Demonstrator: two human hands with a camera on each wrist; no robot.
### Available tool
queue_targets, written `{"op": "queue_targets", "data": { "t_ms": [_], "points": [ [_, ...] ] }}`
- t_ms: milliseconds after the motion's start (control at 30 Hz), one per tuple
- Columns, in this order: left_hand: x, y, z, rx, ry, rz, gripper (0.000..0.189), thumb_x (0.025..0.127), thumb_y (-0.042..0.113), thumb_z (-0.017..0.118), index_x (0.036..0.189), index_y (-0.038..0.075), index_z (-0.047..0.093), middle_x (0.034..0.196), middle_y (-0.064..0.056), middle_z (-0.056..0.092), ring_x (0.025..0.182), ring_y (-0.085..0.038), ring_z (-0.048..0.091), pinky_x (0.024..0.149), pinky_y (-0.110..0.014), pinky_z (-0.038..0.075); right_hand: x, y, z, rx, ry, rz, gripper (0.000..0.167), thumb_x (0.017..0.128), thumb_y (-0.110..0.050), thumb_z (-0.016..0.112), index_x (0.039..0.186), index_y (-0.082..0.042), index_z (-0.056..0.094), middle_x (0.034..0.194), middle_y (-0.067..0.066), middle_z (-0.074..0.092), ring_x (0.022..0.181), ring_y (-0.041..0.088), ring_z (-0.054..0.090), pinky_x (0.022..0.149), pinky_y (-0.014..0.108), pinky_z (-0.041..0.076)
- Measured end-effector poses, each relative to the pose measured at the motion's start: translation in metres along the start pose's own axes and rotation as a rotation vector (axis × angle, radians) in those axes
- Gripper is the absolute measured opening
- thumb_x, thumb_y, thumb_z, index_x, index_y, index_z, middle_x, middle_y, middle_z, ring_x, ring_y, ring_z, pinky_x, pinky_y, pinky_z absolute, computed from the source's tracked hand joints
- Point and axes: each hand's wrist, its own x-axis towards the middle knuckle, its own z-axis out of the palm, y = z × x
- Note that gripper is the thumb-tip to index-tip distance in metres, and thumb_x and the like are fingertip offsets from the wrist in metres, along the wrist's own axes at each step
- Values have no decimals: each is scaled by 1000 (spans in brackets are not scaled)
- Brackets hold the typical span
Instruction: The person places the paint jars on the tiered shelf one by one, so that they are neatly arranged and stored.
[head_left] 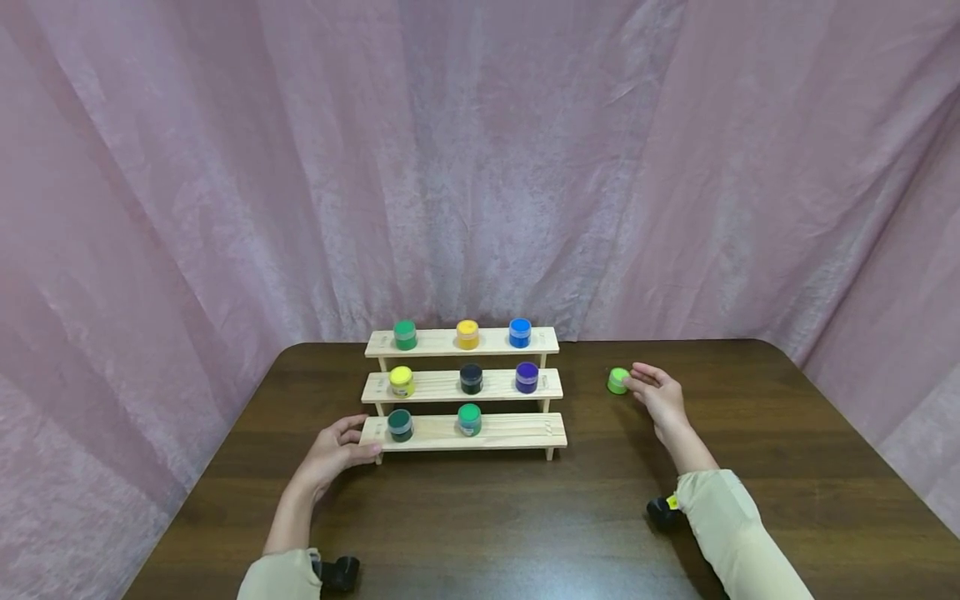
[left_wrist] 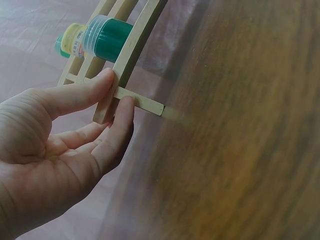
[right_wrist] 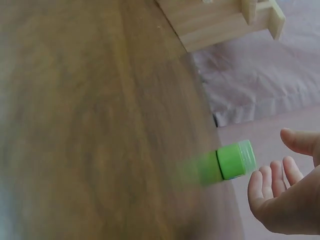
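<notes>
My left hand (head_left: 333,454) holds the left end of the bottom tier of a wooden three-step display rack (head_left: 513,431). In the left wrist view, the thumb lies on the board's edge and a fingertip touches the rack's short leg (left_wrist: 142,101). A dark green paint jar (head_left: 401,426) sits close to that hand, with a green paint jar (head_left: 470,420) farther along the same step. Right of the rack, a light green paint jar (head_left: 618,381) stands on the table. Beside it is my right hand (head_left: 663,406), fingers extended and thumb apart in the right wrist view.
The middle step bears yellow (head_left: 401,382), black (head_left: 471,379) and purple (head_left: 527,377) jars. Green (head_left: 405,335), orange-yellow (head_left: 467,335) and blue (head_left: 520,333) jars stand on the top step. Behind the brown table (head_left: 480,517) hangs a pink curtain (head_left: 465,167).
</notes>
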Motion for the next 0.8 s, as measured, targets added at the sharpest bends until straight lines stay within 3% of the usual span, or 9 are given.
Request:
{"op": "queue_targets", "data": {
  "t_ms": [133, 300, 467, 600, 700, 800],
  "points": [
    [0, 0, 0, 5, -2, 5, 74, 87, 4, 70, 146, -9, 28, 111, -21, 63, 80, -13, 66, 76, -25, 57, 7, 4, 3, 9, 40, 24, 58, 92, -11, 65, 142, 5, 40, 92, -23, 55, 79, -14, 54, 76, 9, 48],
    [0, 0, 0, 8, 2, 10, 74, 86, 4, 70, 146, -9, 29, 110, -21, 63, 80, -14, 66, 77, -26, 57, 15, 8, 9, 3, 107, 38, 63, 92, -9, 63, 146, 3, 34, 127, 6, 49, 81, -12, 46, 74, 10, 45],
    [0, 1, 1, 2, 8, 9, 73, 87, 3, 70, 146, -9, 29, 111, -22, 63, 80, -14, 66, 77, -28, 58, 20, 12, 12, -12, 94, 63, 71, 93, -11, 62, 152, 0, 23, 149, 22, 35, 109, 7, 47, 75, 10, 41],
    [0, 1, 1, 6, 7, 7, 73, 87, 3, 70, 146, -9, 29, 111, -22, 63, 80, -14, 66, 78, -28, 58, 23, 15, 13, -43, 48, 81, 78, 94, -12, 61, 154, -1, 13, 155, 25, 29, 138, 29, 35, 97, 18, 40],
    [-1, 0, 0, 7, 5, 9, 73, 86, 3, 70, 146, -9, 29, 111, -23, 63, 80, -14, 66, 78, -28, 57, 25, 17, 13, -68, 15, 85, 78, 94, -11, 60, 155, 0, 12, 157, 26, 25, 145, 34, 28, 115, 34, 33],
    [-1, 0, 0, 1, 5, 13, 73, 86, 3, 70, 146, -9, 29, 110, -22, 63, 80, -14, 66, 77, -27, 57, 26, 17, 13, -99, -24, 84, 76, 94, -10, 60, 154, 0, 15, 159, 25, 23, 147, 35, 24, 121, 42, 25]
  ]
}}
